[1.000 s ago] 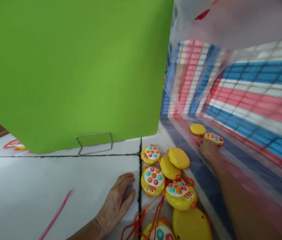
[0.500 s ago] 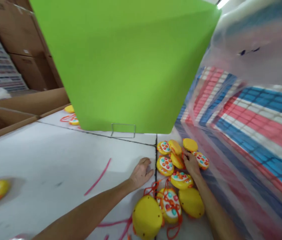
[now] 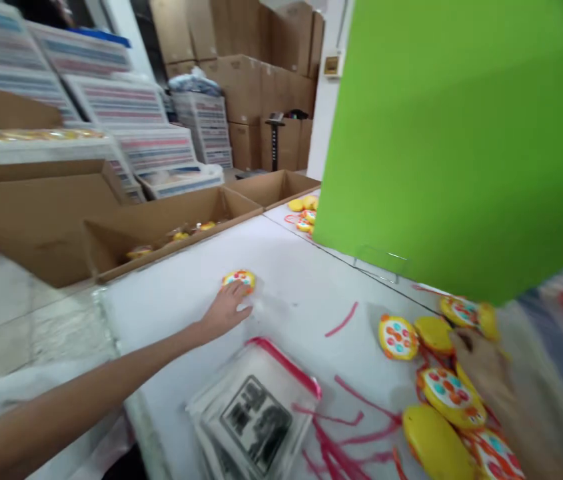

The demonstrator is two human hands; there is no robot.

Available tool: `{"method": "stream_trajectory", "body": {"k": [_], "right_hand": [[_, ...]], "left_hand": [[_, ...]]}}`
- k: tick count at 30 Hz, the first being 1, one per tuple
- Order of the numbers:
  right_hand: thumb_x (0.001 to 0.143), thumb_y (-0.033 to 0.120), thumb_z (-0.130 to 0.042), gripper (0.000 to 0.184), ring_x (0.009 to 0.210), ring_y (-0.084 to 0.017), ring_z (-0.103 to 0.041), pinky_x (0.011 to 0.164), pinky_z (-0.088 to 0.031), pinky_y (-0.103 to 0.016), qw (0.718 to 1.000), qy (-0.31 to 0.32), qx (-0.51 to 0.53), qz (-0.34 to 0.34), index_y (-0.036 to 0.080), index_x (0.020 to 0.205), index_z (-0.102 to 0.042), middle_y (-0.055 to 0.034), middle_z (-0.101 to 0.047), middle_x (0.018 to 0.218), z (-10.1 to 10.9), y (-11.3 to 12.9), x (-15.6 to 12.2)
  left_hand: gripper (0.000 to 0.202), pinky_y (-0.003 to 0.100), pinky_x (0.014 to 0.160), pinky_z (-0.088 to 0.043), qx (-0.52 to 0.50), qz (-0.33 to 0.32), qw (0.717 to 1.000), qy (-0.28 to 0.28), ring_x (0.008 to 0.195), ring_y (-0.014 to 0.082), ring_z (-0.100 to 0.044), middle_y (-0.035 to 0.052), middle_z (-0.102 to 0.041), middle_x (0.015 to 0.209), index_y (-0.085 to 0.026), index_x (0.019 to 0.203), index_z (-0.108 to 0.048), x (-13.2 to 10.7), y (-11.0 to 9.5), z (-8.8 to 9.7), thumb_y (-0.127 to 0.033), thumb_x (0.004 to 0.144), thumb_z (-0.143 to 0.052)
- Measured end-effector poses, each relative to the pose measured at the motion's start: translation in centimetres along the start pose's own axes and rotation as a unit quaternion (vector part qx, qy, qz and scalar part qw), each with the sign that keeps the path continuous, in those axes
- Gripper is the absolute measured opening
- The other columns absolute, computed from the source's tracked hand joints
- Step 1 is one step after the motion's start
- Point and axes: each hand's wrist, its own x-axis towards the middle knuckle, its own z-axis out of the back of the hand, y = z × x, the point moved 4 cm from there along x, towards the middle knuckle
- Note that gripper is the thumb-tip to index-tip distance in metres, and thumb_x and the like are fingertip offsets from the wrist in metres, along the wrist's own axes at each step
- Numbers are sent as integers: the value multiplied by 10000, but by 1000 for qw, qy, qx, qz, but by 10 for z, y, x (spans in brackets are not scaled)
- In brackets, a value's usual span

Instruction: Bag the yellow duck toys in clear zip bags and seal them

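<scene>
My left hand (image 3: 224, 309) reaches far left over the white table (image 3: 291, 280), its fingers curled down onto a lone yellow toy with coloured buttons (image 3: 238, 278). My right hand (image 3: 481, 363) is blurred at the right, resting among a pile of several yellow toys (image 3: 448, 393) with orange cords. Its fingers look bent over one toy, but the grip is smeared. A stack of clear plastic bags with red strips (image 3: 256, 413) lies near me between the two hands.
A tall green board (image 3: 461, 133) stands on a wire holder at the back right. Open cardboard boxes (image 3: 161, 227) with more toys line the table's left edge. Loose pink strips (image 3: 344, 320) lie on the table. Stacked cartons fill the background.
The view has swung left. My left hand has left the toy pile and stretched out to the lone toy at the left. My right hand stays at the pile.
</scene>
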Motion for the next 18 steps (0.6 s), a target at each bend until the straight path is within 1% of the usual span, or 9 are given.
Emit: {"method": "stream_trajectory", "body": {"k": [2, 3, 5, 7, 9, 11, 13, 15, 18], "right_hand": [[728, 390, -467, 163, 628, -258, -593, 581, -416, -372, 1000, 16, 21, 12, 253, 717, -554, -129, -644, 693, -4, 22, -8], [710, 425, -461, 196, 613, -263, -594, 574, -423, -375, 999, 25, 32, 19, 252, 726, -551, -119, -644, 679, -9, 35, -13], [691, 475, -439, 270, 612, -262, -600, 585, -444, -375, 997, 44, 52, 39, 237, 738, -556, -95, -642, 666, -24, 62, -27], [681, 493, -434, 302, 636, -262, -602, 611, -457, -378, 994, 58, 63, 61, 223, 719, -565, -79, -633, 660, -41, 91, -45], [677, 489, -447, 314, 708, -270, -602, 681, -459, -398, 992, 55, 68, 86, 210, 734, -580, -86, -633, 730, -55, 122, -66], [685, 491, -472, 368, 833, -284, -582, 783, -436, -429, 990, 35, 77, 110, 187, 851, -598, -117, -617, 899, -63, 154, -89], [729, 497, -473, 434, 910, -274, -561, 827, -429, -425, 986, 27, 100, 133, 171, 998, -572, -133, -578, 1036, -70, 184, -114], [781, 489, -459, 414, 877, -238, -581, 776, -472, -368, 978, 54, 136, 150, 170, 1023, -565, -115, -597, 1011, -80, 212, -142], [831, 462, -448, 356, 791, -199, -615, 674, -510, -288, 965, 104, 181, 159, 169, 973, -592, -84, -644, 893, -101, 245, -189]], "left_hand": [[592, 503, 994, -308, 17, 80, 996, -20, 1256, 345, -318, 182, -383, 1327, -140, 1266, -381, 3, 38, 9, -385, 754, -548], [686, 528, 966, -321, 21, 113, 993, -25, 1251, 380, -309, 203, -354, 1339, -132, 1296, -348, 5, 50, 10, -431, 723, -581], [847, 542, 916, -353, 18, 150, 988, -20, 1215, 417, -339, 222, -352, 1328, -132, 1326, -316, 13, 63, 8, -496, 640, -653], [867, 515, 901, -373, 4, 148, 989, -9, 1167, 386, -402, 193, -416, 1277, -160, 1326, -328, 21, 63, 2, -506, 615, -683], [753, 487, 912, -374, -14, 124, 992, -6, 1131, 324, -444, 146, -467, 1228, -180, 1310, -352, 27, 57, -5, -487, 690, -648], [596, 479, 924, -369, -35, 94, 995, -11, 1109, 280, -463, 117, -483, 1212, -181, 1285, -383, 28, 51, -11, -447, 789, -576], [495, 478, 932, -366, -57, 63, 996, -16, 1107, 262, -467, 105, -487, 1212, -175, 1261, -412, 23, 47, -15, -406, 840, -530], [458, 470, 937, -368, -80, 37, 996, -19, 1114, 255, -466, 99, -492, 1212, -176, 1244, -430, 16, 47, -15, -386, 848, -526], [454, 436, 906, -403, -108, 27, 994, -20, 1060, 232, -506, 93, -518, 1178, -169, 1230, -440, 11, 54, -13, -395, 846, -530]]}}
